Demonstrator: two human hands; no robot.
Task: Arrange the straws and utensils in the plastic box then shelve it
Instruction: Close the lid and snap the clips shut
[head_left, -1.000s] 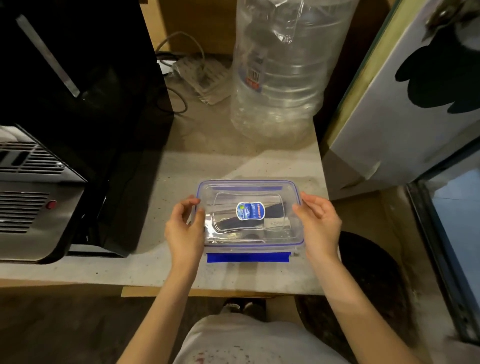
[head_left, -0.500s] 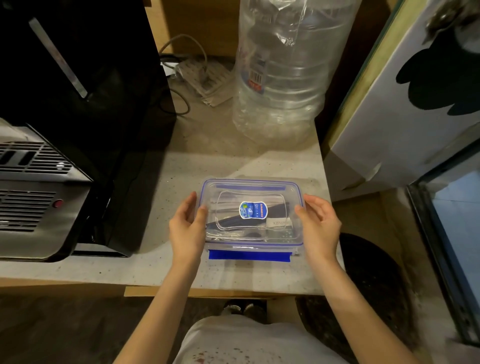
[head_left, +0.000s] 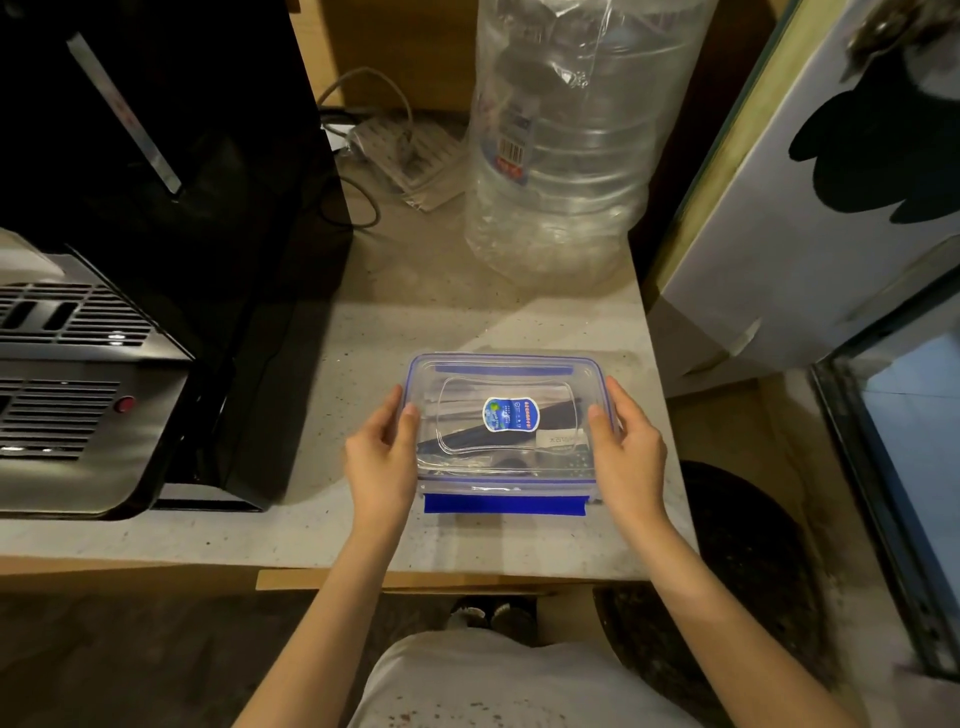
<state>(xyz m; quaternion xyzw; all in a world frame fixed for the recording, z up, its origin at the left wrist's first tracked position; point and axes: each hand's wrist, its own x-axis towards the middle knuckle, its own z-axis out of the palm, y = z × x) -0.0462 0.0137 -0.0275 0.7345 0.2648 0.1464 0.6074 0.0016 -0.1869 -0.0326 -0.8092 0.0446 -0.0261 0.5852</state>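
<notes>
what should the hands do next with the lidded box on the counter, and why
Probably press the near blue latch down. The lid already sits on the plastic box, with the left hand and right hand on its short sides, but that flap sticks out flat toward the person, apparently unlatched.

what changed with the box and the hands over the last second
Very little. Both hands kept their hold on the plastic box, the left hand on its left end and the right hand on its right end. The box stayed on the counter near the front edge, lid on, blue clip facing the person. The big water bottle behind it did not move.
</notes>
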